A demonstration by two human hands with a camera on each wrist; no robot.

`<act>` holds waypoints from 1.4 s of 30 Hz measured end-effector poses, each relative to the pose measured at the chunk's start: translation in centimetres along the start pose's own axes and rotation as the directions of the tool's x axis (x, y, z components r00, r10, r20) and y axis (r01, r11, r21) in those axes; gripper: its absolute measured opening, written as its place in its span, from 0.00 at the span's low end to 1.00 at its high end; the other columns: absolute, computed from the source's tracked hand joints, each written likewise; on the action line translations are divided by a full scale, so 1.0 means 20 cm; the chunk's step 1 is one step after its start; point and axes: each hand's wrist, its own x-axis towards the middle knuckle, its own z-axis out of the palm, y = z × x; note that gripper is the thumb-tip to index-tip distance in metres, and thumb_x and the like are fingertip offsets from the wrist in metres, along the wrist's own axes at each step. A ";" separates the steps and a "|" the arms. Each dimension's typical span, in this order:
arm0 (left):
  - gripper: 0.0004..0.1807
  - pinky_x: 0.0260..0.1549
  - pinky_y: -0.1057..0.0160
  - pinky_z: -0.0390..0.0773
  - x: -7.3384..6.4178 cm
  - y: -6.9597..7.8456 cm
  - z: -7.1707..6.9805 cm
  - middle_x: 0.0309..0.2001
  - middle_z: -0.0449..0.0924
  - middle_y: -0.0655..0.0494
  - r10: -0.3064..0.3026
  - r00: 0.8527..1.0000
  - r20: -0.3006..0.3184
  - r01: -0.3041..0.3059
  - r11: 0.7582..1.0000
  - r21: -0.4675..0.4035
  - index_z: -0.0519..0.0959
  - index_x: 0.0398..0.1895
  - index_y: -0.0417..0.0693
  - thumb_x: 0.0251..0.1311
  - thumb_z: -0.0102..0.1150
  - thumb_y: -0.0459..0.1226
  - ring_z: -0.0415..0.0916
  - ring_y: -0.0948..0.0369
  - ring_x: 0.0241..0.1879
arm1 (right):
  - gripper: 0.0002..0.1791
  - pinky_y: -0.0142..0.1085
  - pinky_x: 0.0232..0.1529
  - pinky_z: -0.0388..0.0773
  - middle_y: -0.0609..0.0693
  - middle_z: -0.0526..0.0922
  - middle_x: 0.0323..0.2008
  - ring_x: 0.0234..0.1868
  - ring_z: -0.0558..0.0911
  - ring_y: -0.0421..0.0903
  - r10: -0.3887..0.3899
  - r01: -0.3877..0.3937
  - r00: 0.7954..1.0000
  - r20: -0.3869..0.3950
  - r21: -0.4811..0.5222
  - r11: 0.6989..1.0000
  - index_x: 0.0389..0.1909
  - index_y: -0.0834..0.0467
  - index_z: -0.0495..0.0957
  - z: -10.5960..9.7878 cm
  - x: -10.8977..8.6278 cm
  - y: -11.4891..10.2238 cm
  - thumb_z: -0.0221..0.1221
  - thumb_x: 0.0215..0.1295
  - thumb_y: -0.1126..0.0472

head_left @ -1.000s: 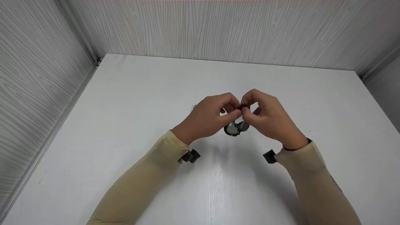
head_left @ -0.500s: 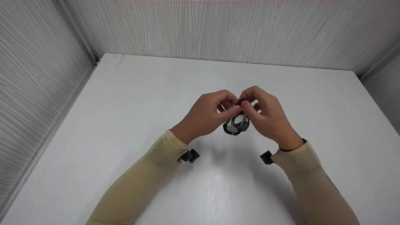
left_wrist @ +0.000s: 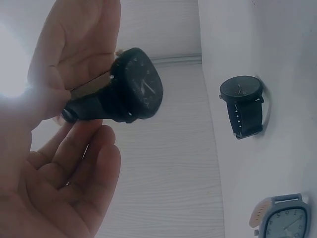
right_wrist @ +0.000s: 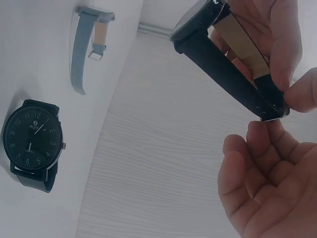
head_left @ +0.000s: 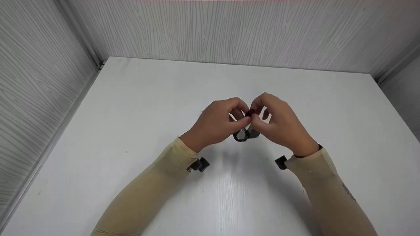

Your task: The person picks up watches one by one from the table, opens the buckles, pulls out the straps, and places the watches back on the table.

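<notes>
Black and probably light, the watch (left_wrist: 126, 91) seems bendable at its strap (right_wrist: 223, 74), where left hand (head_left: 221, 123) and right hand (head_left: 279, 124) pinch, the best hold, away from fragile-looking glass (left_wrist: 144, 82).

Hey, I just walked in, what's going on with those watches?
Someone's left hand and right hand together hold up a black watch, meeting where the ends of its strap come together. I can't tell whether it's fastened. Another dark watch and a pale blue watch sit on the white table.
</notes>
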 end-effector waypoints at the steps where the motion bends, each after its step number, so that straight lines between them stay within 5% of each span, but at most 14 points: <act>1: 0.06 0.35 0.66 0.80 0.00 0.00 0.00 0.34 0.86 0.65 0.002 1.000 0.009 -0.002 1.000 0.005 0.83 0.45 0.53 0.69 0.64 0.42 0.81 0.69 0.32 | 0.08 0.42 0.42 0.77 0.44 0.79 0.37 0.41 0.76 0.40 -0.009 0.009 1.000 0.012 0.008 1.000 0.40 0.58 0.75 0.00 0.00 0.00 0.59 0.64 0.72; 8: 0.05 0.31 0.65 0.78 -0.01 0.00 -0.01 0.31 0.85 0.66 0.002 1.000 0.028 -0.003 0.999 0.041 0.82 0.43 0.56 0.67 0.63 0.41 0.81 0.66 0.25 | 0.11 0.39 0.50 0.72 0.45 0.76 0.37 0.44 0.74 0.41 -0.055 0.052 0.997 0.061 0.044 0.998 0.38 0.58 0.72 0.00 0.01 0.01 0.60 0.61 0.74; 19: 0.05 0.29 0.65 0.77 -0.02 0.01 -0.03 0.30 0.85 0.64 -0.007 0.999 0.036 0.008 1.000 -0.019 0.82 0.42 0.53 0.65 0.65 0.40 0.81 0.66 0.27 | 0.07 0.38 0.47 0.79 0.47 0.80 0.37 0.43 0.79 0.45 0.031 -0.048 0.996 0.088 0.201 0.978 0.38 0.61 0.76 0.00 0.01 0.03 0.59 0.63 0.74; 25: 0.05 0.31 0.65 0.77 -0.01 0.01 -0.03 0.32 0.86 0.66 0.002 1.000 0.021 -0.001 1.000 -0.020 0.81 0.44 0.55 0.67 0.61 0.39 0.81 0.68 0.32 | 0.03 0.35 0.38 0.82 0.53 0.81 0.38 0.42 0.81 0.48 0.116 -0.147 0.987 0.113 0.319 0.936 0.42 0.64 0.77 -0.01 0.02 0.03 0.61 0.69 0.70; 36: 0.07 0.35 0.62 0.77 -0.01 0.01 -0.04 0.34 0.88 0.61 -0.038 0.999 0.021 0.040 0.990 -0.134 0.82 0.44 0.54 0.68 0.64 0.44 0.83 0.65 0.38 | 0.06 0.37 0.38 0.80 0.56 0.83 0.38 0.36 0.81 0.56 0.114 -0.133 0.991 0.068 0.426 0.895 0.46 0.64 0.80 -0.01 0.01 0.01 0.57 0.76 0.65; 42: 0.09 0.40 0.60 0.79 -0.01 0.02 -0.05 0.35 0.87 0.62 -0.077 0.997 0.030 0.081 0.984 -0.161 0.82 0.46 0.53 0.67 0.65 0.45 0.83 0.64 0.40 | 0.14 0.40 0.40 0.81 0.57 0.82 0.40 0.41 0.81 0.53 0.105 -0.124 0.992 0.067 0.466 0.876 0.46 0.66 0.80 -0.02 0.01 0.01 0.46 0.78 0.64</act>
